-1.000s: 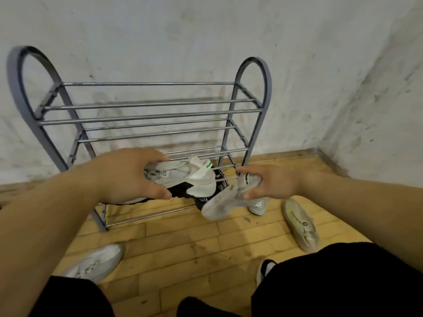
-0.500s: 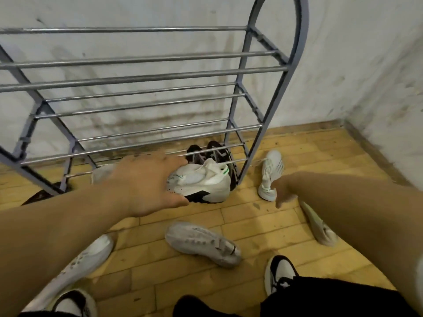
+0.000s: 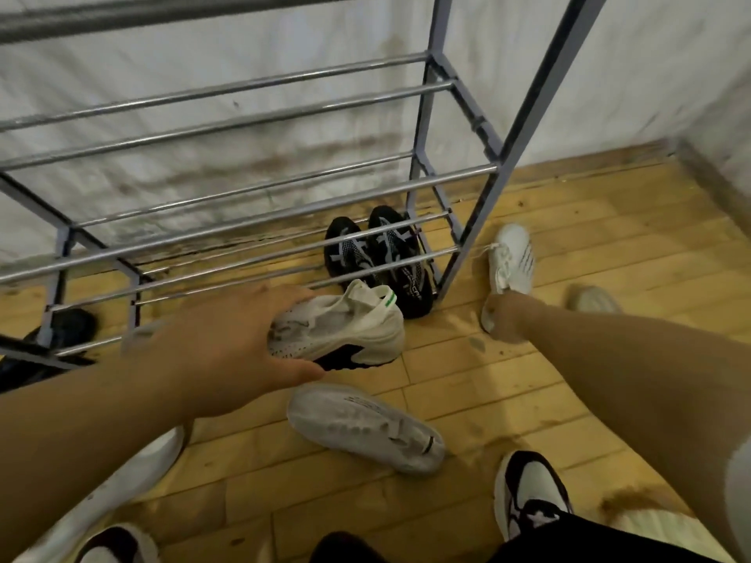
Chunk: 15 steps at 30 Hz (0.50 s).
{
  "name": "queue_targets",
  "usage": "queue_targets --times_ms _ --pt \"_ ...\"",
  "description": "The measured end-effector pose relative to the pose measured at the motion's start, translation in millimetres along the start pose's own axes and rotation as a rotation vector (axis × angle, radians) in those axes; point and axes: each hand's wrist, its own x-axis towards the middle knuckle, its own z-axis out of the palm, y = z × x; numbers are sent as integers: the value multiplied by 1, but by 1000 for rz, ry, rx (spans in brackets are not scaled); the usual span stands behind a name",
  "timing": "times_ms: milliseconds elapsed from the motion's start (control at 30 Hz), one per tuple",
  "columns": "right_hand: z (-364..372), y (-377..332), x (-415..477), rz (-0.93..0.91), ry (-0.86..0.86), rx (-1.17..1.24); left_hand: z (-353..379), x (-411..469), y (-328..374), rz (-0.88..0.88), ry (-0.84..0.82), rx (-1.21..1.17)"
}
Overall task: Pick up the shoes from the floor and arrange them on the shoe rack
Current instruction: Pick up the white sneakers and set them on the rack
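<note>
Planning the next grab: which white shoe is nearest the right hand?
The laced one beside the rack's right post; the right hand is at its heel. No other comes as close.

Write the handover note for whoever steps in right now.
Left hand: grips the white sneaker by its toe, at the front of the shoe rack, bottom tier.
Right hand: low beside the laced white shoe; too blurred to tell its grip.
Done: black pair at the bottom tier's right end.
Left: seat the white sneaker; rack the laced white shoe, the grey-white shoe in front and the pale shoe at lower left.
</note>
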Motion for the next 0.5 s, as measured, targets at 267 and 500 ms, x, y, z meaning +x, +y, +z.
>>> queue_targets --times_ms 267,500 --pt "-59 2 -115 -66 -19 -79 -40 -34 6 28 107 -13" --pt "-107 -19 -279 -229 57 -87 -74 -113 -8 116 113 -96"
